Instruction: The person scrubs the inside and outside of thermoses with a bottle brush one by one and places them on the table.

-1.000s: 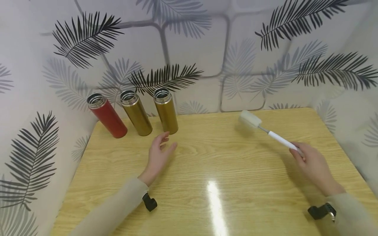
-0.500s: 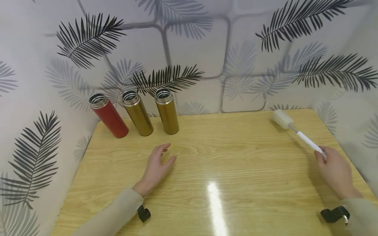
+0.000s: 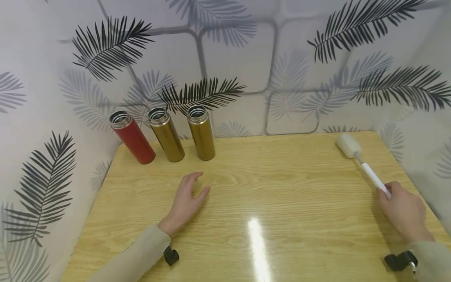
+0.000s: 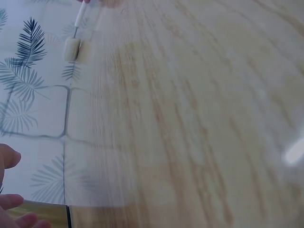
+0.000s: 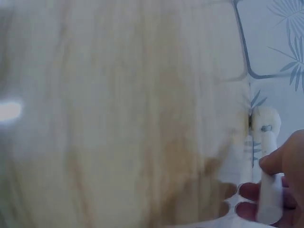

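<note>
At the right of the head view, my right hand grips the white handle of a bottle brush, whose pale sponge head points away toward the back wall. The right wrist view shows thumb and fingers around that handle. My left hand is over the left middle of the table, fingers loosely spread, holding nothing. Beyond it stand a red bottle and two gold bottles, the middle one and the right one. All three have uncapped mouths.
The wood-grain table reaches to a wall with leaf patterns at the back, left and right. A bright light reflection lies on the tabletop near the front middle.
My right hand has carried the bottle brush to the right, toward the table's right edge. The left hand has drawn back slightly from the right gold bottle. The bottles stay standing.
</note>
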